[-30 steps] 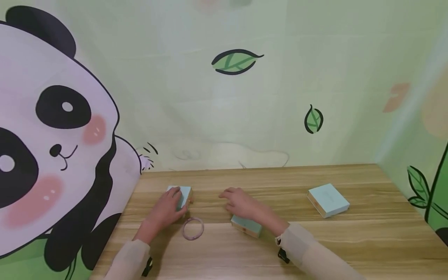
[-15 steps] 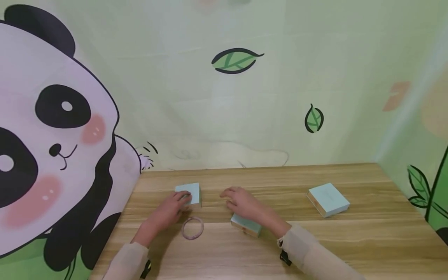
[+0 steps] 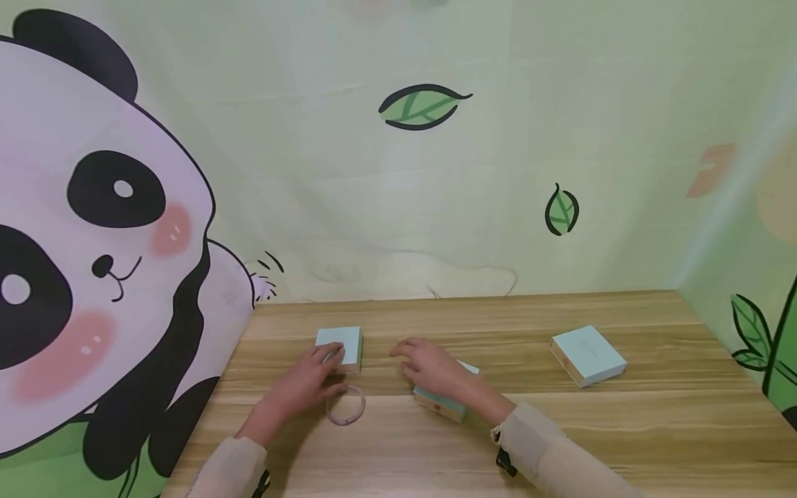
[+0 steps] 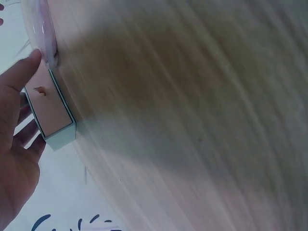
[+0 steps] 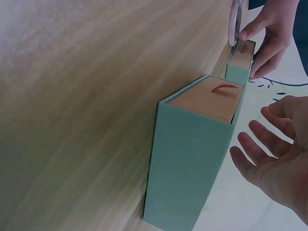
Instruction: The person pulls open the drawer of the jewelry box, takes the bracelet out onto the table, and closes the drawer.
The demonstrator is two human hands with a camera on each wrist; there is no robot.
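A light blue drawer box, with a tan front and a small ribbon tab, lies flat at the table's left. My left hand rests its fingers over this box's top; the thumb lies lower, by its tan front and a pale ring-shaped bangle. The bangle is on the wood just before the box. My right hand hovers above a second such box, fingers spread and relaxed, holding nothing. In the right wrist view, those fingers are apart from the second box.
A third light blue box lies at the right of the wooden table. Behind the table hangs a pale green backdrop with a panda and leaves.
The left box has shifted right and turned straighter; my left hand has moved right with it, its thumb now by the bangle. My right hand has barely moved.
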